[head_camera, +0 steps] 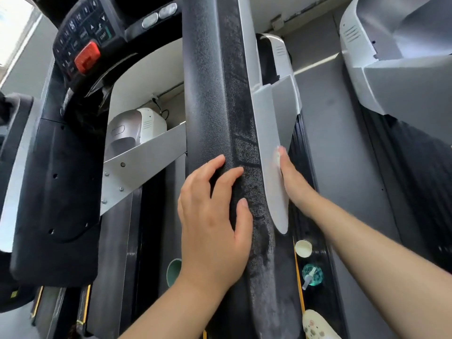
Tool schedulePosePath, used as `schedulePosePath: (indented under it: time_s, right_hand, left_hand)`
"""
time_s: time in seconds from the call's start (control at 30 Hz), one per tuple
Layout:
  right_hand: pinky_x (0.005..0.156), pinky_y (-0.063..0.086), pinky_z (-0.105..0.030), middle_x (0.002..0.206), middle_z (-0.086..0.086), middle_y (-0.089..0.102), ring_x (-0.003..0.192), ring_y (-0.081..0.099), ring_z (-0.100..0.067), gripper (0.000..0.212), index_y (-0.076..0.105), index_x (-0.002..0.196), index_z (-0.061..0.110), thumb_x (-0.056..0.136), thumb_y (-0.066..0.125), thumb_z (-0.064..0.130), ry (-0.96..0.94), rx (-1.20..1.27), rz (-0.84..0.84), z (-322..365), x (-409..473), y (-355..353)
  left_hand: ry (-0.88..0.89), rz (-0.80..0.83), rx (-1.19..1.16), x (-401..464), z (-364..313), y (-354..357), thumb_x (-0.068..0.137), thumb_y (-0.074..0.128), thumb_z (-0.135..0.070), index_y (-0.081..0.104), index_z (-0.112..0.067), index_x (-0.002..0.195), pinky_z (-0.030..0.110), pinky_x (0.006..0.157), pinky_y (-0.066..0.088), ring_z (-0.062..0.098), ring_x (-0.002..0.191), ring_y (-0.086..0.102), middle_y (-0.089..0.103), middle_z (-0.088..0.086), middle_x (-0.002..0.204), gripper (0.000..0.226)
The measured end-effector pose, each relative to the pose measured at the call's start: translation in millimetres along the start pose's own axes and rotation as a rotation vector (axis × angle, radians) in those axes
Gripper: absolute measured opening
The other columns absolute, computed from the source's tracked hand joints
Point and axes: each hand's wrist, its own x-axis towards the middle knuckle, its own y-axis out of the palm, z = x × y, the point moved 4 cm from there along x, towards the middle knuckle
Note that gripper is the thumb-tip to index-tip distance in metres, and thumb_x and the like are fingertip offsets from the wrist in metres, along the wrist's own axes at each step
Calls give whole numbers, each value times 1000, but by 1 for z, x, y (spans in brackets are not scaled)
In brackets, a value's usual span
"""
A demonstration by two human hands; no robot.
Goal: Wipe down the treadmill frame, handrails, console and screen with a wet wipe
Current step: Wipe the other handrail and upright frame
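Observation:
The black textured handrail of the treadmill runs up the middle of the view, streaked with damp patches. My left hand rests on top of it, fingers lightly bent over the surface and holding nothing. My right hand reaches along the rail's right side. Its straight fingers press a small white wet wipe against the grey side panel; most of the wipe is hidden behind the fingers. The black console with its red stop button sits at the upper left.
A paper cup, a teal spray bottle and a patterned slipper lie on the belt below the rail. A green cup sits left of my wrist. A second treadmill stands close on the right.

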Motion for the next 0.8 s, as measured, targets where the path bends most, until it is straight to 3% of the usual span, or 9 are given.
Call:
schedulePosePath:
  time_s: [0.07,0.17,0.27,0.37,0.47,0.6,0.73,0.8]
  right_hand:
    - [117,12,-30,156,0,20,144,19,-15,64,19,151,16,100,15,53,140,2,-24,5,26,-12]
    - [117,14,-32,155,0,23,143,21,-15,64,21,151,15,100,16,54,113,12,-4,1,19,-9]
    - [120,6,-32,158,12,11,144,8,-3,74,13,151,27,91,15,70,-56,-13,-12,8,-34,11]
    - [115,-3,-14,146,35,-4,139,-6,12,66,0,136,51,78,12,81,-344,-79,110,26,-98,31]
    - [117,-6,-21,146,30,-12,139,-11,10,56,-4,136,47,88,8,71,-446,-130,87,44,-97,33]
    - [119,-3,-35,157,7,-5,143,-7,-2,52,-2,150,19,103,13,38,-297,-168,19,81,-36,23]
    - [118,-7,-26,153,19,-17,141,-13,5,68,-9,144,37,87,4,71,-460,-267,86,45,-102,32]
    - [117,-9,-24,151,24,-25,141,-16,3,66,-20,141,46,85,0,73,-493,-361,127,15,-161,43]
  left_hand:
    - [-3,-4,0,0,0,-1,84,43,-26,55,-18,120,24,108,19,20,123,39,40,-3,132,38]
    - [-8,-7,5,0,0,-1,84,44,-25,57,-16,120,27,107,22,21,123,39,41,-3,131,40]
    - [-11,-11,13,0,-2,-1,83,44,-25,58,-14,119,29,105,22,22,122,39,45,2,131,40]
    - [-13,-7,34,1,-3,0,83,43,-25,59,-12,119,30,105,23,25,122,41,48,7,131,41]
    - [-11,-15,41,1,-4,-1,82,43,-24,59,-12,119,29,104,23,25,121,41,49,8,131,42]
    - [-10,-17,43,2,-3,-1,82,43,-24,59,-12,118,24,104,19,22,121,38,49,7,131,42]
    - [-11,-18,43,1,-4,-1,82,43,-24,59,-12,119,24,105,19,22,122,38,48,7,131,42]
    - [-9,-23,43,1,-4,0,82,43,-24,59,-12,119,27,104,21,23,121,38,48,8,131,42]
